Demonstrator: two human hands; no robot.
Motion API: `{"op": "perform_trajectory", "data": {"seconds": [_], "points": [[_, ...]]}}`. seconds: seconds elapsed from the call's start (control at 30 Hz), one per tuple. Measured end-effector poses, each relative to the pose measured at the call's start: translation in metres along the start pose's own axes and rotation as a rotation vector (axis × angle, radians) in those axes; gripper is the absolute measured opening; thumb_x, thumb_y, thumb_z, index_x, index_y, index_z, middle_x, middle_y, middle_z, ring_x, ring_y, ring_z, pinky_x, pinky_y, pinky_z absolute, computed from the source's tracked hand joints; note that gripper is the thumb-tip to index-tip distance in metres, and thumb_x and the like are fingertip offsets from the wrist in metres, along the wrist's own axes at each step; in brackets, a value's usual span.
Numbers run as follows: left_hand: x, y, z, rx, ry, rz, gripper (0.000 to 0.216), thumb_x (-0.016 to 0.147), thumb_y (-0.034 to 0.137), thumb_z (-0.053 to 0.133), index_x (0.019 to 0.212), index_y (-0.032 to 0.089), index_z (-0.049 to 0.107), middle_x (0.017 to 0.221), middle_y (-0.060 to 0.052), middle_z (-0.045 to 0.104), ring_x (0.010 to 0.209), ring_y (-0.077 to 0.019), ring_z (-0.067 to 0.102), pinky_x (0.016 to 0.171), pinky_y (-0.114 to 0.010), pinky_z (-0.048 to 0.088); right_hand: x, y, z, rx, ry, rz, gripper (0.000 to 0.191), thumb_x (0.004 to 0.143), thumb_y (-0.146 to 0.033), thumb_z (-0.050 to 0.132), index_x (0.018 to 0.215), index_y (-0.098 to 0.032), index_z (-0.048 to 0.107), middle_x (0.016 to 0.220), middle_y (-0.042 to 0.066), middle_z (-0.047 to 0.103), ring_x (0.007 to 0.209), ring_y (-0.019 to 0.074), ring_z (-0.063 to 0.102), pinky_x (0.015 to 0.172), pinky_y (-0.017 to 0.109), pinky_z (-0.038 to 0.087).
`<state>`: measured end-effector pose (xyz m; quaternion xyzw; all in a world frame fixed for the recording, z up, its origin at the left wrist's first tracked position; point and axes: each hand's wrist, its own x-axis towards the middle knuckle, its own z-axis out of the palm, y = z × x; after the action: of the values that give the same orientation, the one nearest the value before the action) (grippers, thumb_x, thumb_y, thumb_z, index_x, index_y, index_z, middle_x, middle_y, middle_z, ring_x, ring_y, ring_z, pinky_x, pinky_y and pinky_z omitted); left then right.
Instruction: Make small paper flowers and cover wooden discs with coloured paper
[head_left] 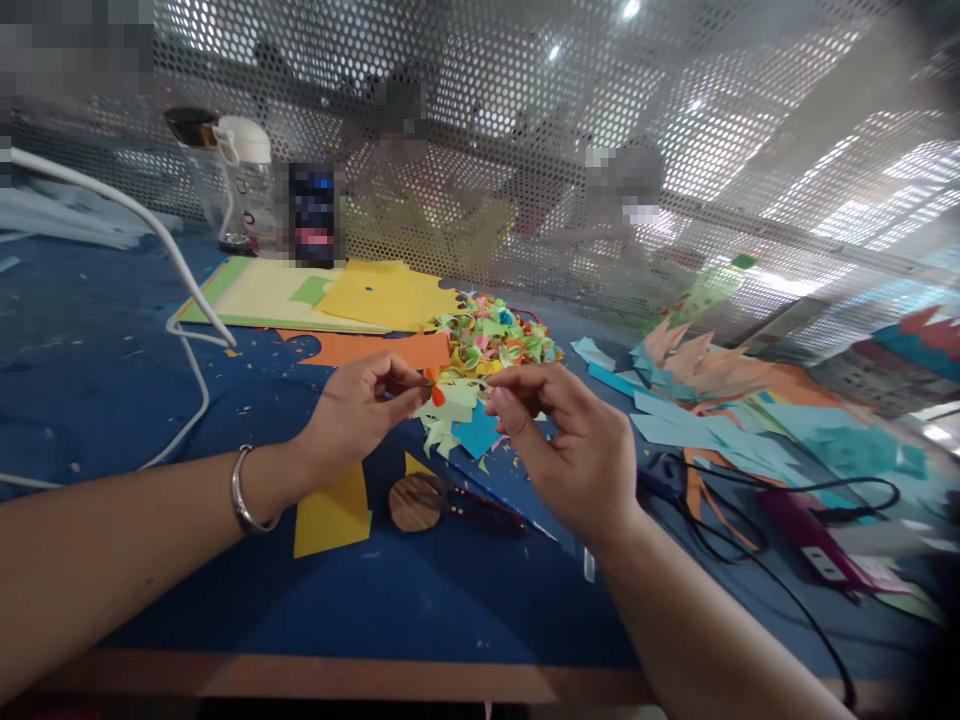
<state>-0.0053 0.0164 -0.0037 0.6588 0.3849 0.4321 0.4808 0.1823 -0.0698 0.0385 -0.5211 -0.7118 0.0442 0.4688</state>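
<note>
My left hand [352, 405], a bangle at its wrist, pinches a small orange paper flower [436, 386] between thumb and fingertips. Just to its right is my right hand [574, 430], thumb and index finger closed together; whatever may lie between those tips is too small to make out. A gap separates the two hands. Behind them rises a pile of small folded paper pieces [495, 335] in many colours. Pale green paper scraps [450, 400] and a blue paper piece [477, 430] lie below the fingertips. Nearer me, scissors [480, 505] rest partly over a round wooden disc [414, 503].
Yellow sheets [390, 295] and an orange strip [382, 349] lie behind my left hand. A phone [313, 215] and bottles [251, 185] stand against the perforated screen [480, 210]. A white cable [169, 240] arches at left. Rightward are blue strips [712, 430] and a purple power strip [814, 545].
</note>
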Motion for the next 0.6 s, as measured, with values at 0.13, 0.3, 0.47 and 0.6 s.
{"op": "perform_trajectory", "data": {"seconds": [0.13,0.3,0.47,0.6], "points": [[0.014,-0.001,0.004,0.136,0.019,-0.001,0.017,0.075,0.033,0.071,0.08,0.018,0.065,0.081,-0.004,0.071,0.07,-0.0144,0.062,0.063,-0.028,0.05,-0.004,-0.004,0.001,-0.089,-0.073,-0.174,0.01,0.094,-0.018,0.056,0.099,-0.021,0.064,0.086,0.002,0.073,0.07,0.0133,0.066,0.07,0.028,0.053],[0.06,0.0,0.029,0.279,-0.01,0.231,0.009,0.078,0.024,0.067,0.081,0.016,0.068,0.079,-0.003,0.071,0.07,-0.0129,0.061,0.066,-0.025,0.048,-0.006,-0.003,0.007,-0.086,-0.186,-0.277,0.012,0.096,-0.017,0.053,0.096,-0.019,0.065,0.083,0.003,0.073,0.074,0.0145,0.067,0.071,0.028,0.052],[0.12,-0.001,0.063,0.421,0.032,0.32,0.005,0.076,0.019,0.066,0.077,0.015,0.068,0.08,-0.005,0.073,0.073,-0.0148,0.063,0.069,-0.026,0.046,-0.006,0.0,0.01,-0.041,-0.247,-0.328,0.014,0.097,-0.018,0.051,0.098,-0.019,0.064,0.09,0.006,0.075,0.082,0.0162,0.069,0.074,0.029,0.052],[0.155,0.006,0.081,0.463,0.038,0.339,0.007,0.076,0.018,0.065,0.079,0.015,0.07,0.083,-0.008,0.074,0.076,-0.0169,0.063,0.072,-0.028,0.046,-0.005,0.005,0.013,-0.043,-0.308,-0.323,0.015,0.098,-0.02,0.048,0.1,-0.019,0.063,0.093,0.006,0.076,0.084,0.0167,0.069,0.075,0.029,0.052]]}}
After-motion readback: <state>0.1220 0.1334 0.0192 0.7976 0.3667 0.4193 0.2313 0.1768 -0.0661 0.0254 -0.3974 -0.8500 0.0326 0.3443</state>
